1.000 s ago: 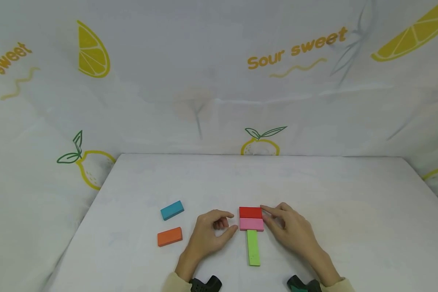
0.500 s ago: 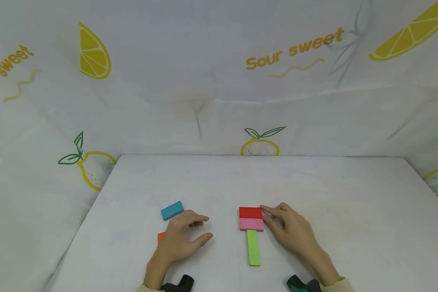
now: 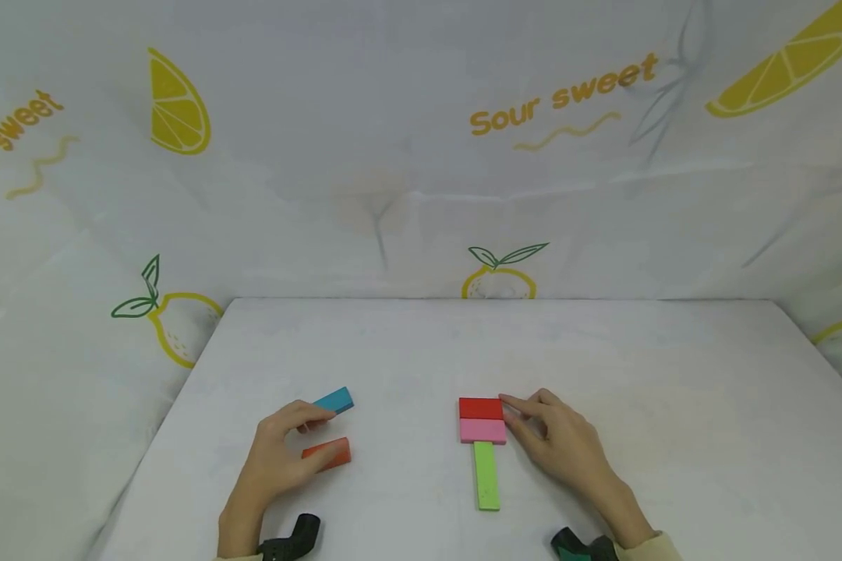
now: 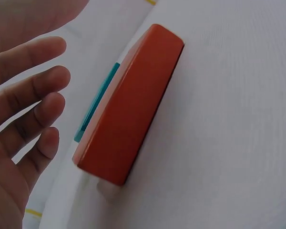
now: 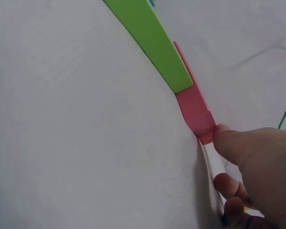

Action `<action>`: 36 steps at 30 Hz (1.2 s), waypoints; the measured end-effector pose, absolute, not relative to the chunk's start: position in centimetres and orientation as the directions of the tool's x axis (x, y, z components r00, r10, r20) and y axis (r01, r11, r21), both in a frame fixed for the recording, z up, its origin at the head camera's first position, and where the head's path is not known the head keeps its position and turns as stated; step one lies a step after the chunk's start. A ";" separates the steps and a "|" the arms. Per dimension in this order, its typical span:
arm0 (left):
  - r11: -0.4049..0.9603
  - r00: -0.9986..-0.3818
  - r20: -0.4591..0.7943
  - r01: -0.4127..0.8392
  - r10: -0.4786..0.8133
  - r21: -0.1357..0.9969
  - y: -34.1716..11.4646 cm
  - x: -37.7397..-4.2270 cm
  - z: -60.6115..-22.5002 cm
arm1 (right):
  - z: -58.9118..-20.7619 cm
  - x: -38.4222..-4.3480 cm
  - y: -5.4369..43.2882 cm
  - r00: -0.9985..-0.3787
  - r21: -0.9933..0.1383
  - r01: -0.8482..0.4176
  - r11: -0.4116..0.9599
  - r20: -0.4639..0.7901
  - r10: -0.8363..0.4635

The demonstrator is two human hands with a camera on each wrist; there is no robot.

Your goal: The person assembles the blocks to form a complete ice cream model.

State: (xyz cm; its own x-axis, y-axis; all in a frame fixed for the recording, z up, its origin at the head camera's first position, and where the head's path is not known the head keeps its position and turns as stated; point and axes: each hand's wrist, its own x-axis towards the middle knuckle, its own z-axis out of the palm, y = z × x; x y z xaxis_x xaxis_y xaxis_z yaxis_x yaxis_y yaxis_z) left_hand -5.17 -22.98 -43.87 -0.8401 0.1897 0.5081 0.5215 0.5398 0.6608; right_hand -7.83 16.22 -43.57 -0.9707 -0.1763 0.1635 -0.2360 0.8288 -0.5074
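Observation:
My left hand (image 3: 281,452) hovers around the orange block (image 3: 338,453), thumb and fingers apart; in the left wrist view a gap shows between the fingers (image 4: 52,81) and the orange block (image 4: 128,105). Its index finger overlaps the near side of a blue block (image 3: 337,400) in the head view. A red block (image 3: 481,408) lies flat against a pink block (image 3: 482,430), and a lime-green block (image 3: 486,475) extends from the pink one toward me like a stem. With index fingertip and thumb, my right hand (image 3: 561,444) touches the right ends of the red and pink blocks.
Everything lies on a white table (image 3: 638,366). Behind it hangs a white cloth (image 3: 309,156) printed with lemons. Black cameras sit on both wrists, the left camera (image 3: 295,538) near the table's front.
My left hand has moved left, away from the red and pink blocks, to the orange and blue blocks. The right hand and the blocks stay where they were.

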 end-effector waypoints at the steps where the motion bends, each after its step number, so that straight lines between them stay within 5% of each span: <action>1: 0.543 -0.839 0.512 0.521 0.184 0.658 -23.2 -5.1 -43.8 | -43.6 -7.8 16.2 -0.970 -0.507 -0.239 0.828 0.166 -0.178; 22: 0.641 -0.973 0.175 0.232 0.152 0.732 -25.1 -4.4 -45.0 | -43.5 -7.9 16.2 -0.972 -0.510 -0.230 0.829 0.162 -0.170; 36: 0.629 -0.968 0.136 0.242 0.212 0.739 -25.4 -4.3 -44.9 | -43.9 -8.0 16.5 -0.969 -0.525 -0.240 0.817 0.176 -0.172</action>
